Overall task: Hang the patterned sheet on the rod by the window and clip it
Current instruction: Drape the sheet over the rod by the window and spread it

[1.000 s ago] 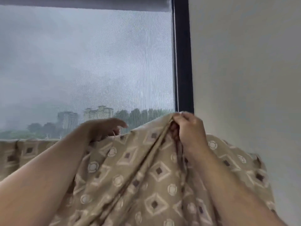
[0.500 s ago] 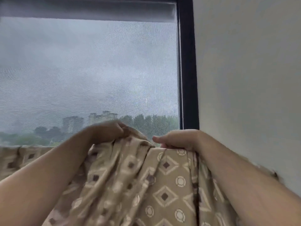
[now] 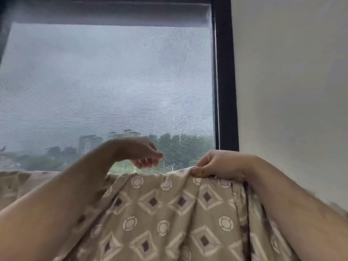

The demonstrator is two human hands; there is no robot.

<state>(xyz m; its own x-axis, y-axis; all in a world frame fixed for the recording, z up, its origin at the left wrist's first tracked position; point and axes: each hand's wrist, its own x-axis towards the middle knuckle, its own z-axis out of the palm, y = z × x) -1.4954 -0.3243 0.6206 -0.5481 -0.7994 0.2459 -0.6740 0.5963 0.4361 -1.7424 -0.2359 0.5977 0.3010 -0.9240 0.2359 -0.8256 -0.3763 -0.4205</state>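
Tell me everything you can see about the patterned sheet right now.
The patterned sheet is soft tan fabric printed with white diamonds that have dark centres and white ringed circles. It hangs in loose vertical folds below the window, its top edge running level across the view. The right hand pinches that edge; the left hand is lifted just above it, holding nothing. No rod or clip is visible.

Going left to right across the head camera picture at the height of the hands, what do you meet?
Left hand, lifted above the patterned sheet with fingers loosely curled → right hand, pinching the sheet's top edge → dark window frame → pale wall.
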